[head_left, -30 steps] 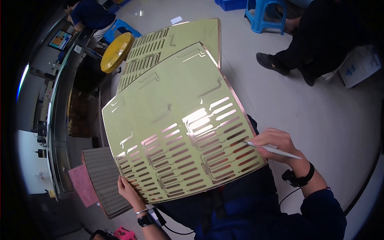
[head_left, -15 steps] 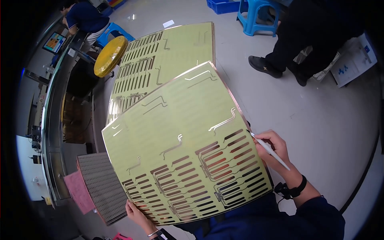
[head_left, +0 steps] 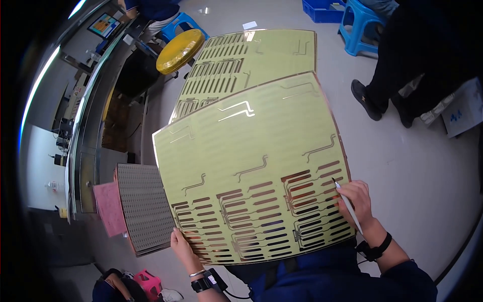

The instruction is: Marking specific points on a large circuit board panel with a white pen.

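Note:
A large yellow-green circuit board panel (head_left: 241, 146) with dark copper traces and a copper-coloured edge lies slanted before me. My left hand (head_left: 183, 247) grips its lower left edge, the thumb on top and the other fingers hidden beneath. At the lower right edge, my right hand (head_left: 356, 201) is closed round a slim white pen (head_left: 350, 214). Its dark tip is over the right-hand column of traces; whether it touches the surface I cannot tell. Beyond the held panel lies a stack of similar panels (head_left: 287, 50), partly covered by it.
Grey patterned panels (head_left: 146, 211) and a pink sheet (head_left: 110, 209) are at the left. A yellow-topped stool (head_left: 180, 50) stands by the workbench (head_left: 83, 166). A person in dark trousers (head_left: 407, 60) is at the right, near a blue stool (head_left: 359, 25). Another person (head_left: 113, 287) is at lower left.
The view has shifted, so the scene sits further right and higher. My right hand has brought the pen tip from beside the panel's right edge to over its traces. My left hand keeps its grip.

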`<state>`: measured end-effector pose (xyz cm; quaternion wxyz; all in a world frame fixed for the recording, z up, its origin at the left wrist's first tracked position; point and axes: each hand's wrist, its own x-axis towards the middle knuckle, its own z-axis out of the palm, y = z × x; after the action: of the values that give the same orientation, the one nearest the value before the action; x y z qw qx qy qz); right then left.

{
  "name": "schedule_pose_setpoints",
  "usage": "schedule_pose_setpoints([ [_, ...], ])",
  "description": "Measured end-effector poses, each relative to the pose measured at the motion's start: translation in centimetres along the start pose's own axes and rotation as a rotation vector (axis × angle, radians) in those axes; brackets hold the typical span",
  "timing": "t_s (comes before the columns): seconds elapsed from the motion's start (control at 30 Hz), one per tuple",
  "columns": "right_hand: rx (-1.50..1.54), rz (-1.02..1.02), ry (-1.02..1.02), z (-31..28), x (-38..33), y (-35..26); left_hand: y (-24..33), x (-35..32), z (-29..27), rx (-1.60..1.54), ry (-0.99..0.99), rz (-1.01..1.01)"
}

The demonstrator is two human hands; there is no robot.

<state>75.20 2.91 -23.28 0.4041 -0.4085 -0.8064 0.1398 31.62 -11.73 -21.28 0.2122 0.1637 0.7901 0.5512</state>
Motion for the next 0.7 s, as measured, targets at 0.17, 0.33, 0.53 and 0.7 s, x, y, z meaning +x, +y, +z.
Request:
schedule_pose_setpoints([
  [0.17, -0.055, 0.006, -0.040, 0.2, 0.5, -0.4, -1.2, -1.8, -0.1, -0.044, 0.129, 0.083],
  [0.33, -0.077, 0.010, -0.122, 0.1, 2.9, -3.0, -1.8, -2.6, -0.4, -0.060, 0.126, 0.072],
  [0.53, 0.562, 0.278, -0.414, 3.5, 3.1, -7.5, -2.4, -2.0, -1.8, -0.024, 0.059, 0.018],
  [0.7, 0.584, 0.015, -0.505, 5.6, 2.9, -7.6, 3.0, -3.1, -0.6, 0.636, 0.084, 0.627],
])
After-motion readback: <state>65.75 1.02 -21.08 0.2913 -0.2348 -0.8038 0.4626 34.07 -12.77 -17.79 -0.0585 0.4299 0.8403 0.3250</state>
